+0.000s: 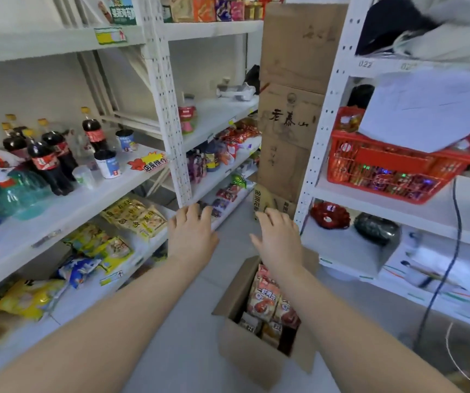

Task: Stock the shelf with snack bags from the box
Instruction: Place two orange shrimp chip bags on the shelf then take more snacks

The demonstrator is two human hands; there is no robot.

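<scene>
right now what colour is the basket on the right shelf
The basket is red, clearest in the head view.

A brown cardboard box stands open on the floor, with its flaps up. Inside it, orange-red snack bags stand upright, packed close together. To the left of it is the white metal shelf. Yellow snack bags lie flat on its lower boards.

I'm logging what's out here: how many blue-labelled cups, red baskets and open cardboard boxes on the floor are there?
Blue-labelled cups: 2
Red basket: 1
Open cardboard box on the floor: 1
Total: 4
</scene>
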